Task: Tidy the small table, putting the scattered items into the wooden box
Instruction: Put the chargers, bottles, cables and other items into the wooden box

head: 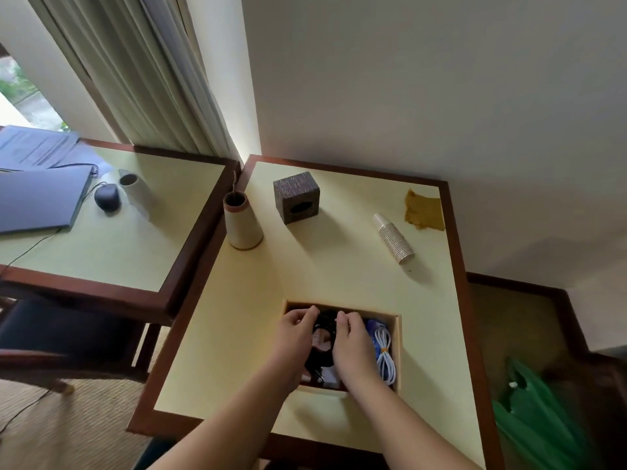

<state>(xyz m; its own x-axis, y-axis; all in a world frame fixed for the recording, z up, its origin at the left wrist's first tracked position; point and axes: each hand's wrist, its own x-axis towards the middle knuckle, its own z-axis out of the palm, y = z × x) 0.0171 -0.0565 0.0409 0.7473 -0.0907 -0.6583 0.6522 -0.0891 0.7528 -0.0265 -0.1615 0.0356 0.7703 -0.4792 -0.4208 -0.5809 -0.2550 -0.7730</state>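
The wooden box (397,337) sits near the front of the small table (339,273). Both my hands are inside it. My left hand (294,337) and my right hand (351,344) have curled fingers on a black coiled cable (324,325) in the middle of the box. A white coiled cable (385,356) tied with a yellow band lies along the box's right side, next to a blue item (373,325). Other small things lie under the hands, partly hidden.
Farther back on the table stand a cream cone-shaped spool (242,222), a dark patterned cube (297,196), a stack of paper cups (393,239) lying on its side, and a mustard cloth (424,210). A second table (112,232) with a laptop stands left. A green bag (539,418) is on the floor right.
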